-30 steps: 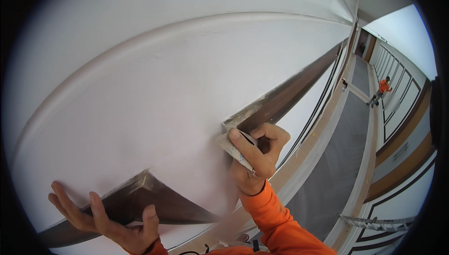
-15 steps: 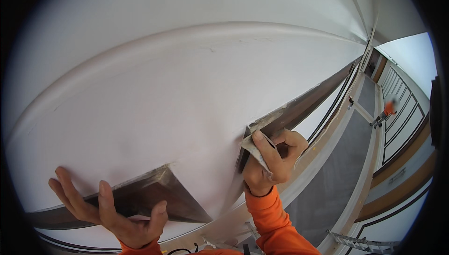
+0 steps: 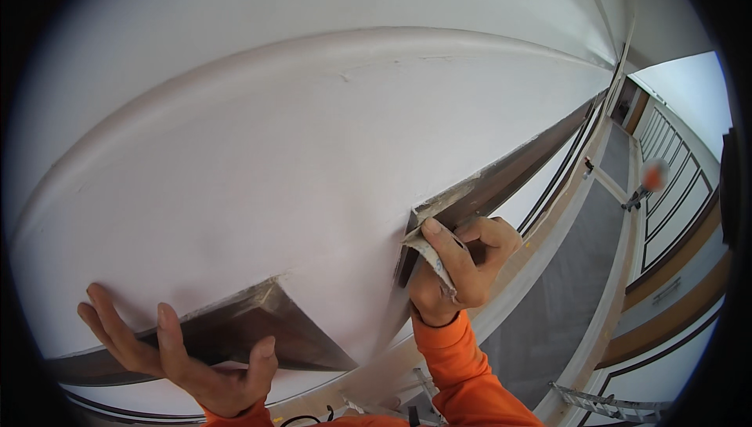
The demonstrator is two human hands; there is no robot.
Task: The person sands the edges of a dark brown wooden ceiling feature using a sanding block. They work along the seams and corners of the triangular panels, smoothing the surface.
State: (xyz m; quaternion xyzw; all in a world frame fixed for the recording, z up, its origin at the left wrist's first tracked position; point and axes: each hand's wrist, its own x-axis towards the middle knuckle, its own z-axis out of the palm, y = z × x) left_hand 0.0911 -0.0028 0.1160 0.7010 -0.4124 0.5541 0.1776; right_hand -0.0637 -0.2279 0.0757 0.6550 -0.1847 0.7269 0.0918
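Note:
My right hand (image 3: 466, 270) pinches a worn, folded piece of pale sheet, looking like sandpaper (image 3: 432, 261), between thumb and fingers. It presses this against the near corner of a dark brown panel edge (image 3: 509, 180), where the white wall (image 3: 305, 184) meets it. Rough, scuffed patches show along that edge. Over to the left, my left hand (image 3: 184, 360) is open, its fingers spread and the tips at the wall. It lies across a second dark brown panel (image 3: 243, 325) with a pointed, scuffed corner. Both forearms wear orange sleeves.
A rounded moulding (image 3: 352, 41) curves across the wall above, with small cracks below it. Down to the right runs a grey floor (image 3: 548, 309). A metal ladder (image 3: 607, 405) is at lower right, and a person in orange (image 3: 652, 179) stands far off beside a railing (image 3: 675, 157).
My left hand appears shifted slightly left, along with a small change of the view. My right hand stays at the same corner, still gripping the sandpaper. The distant person's posture differs slightly.

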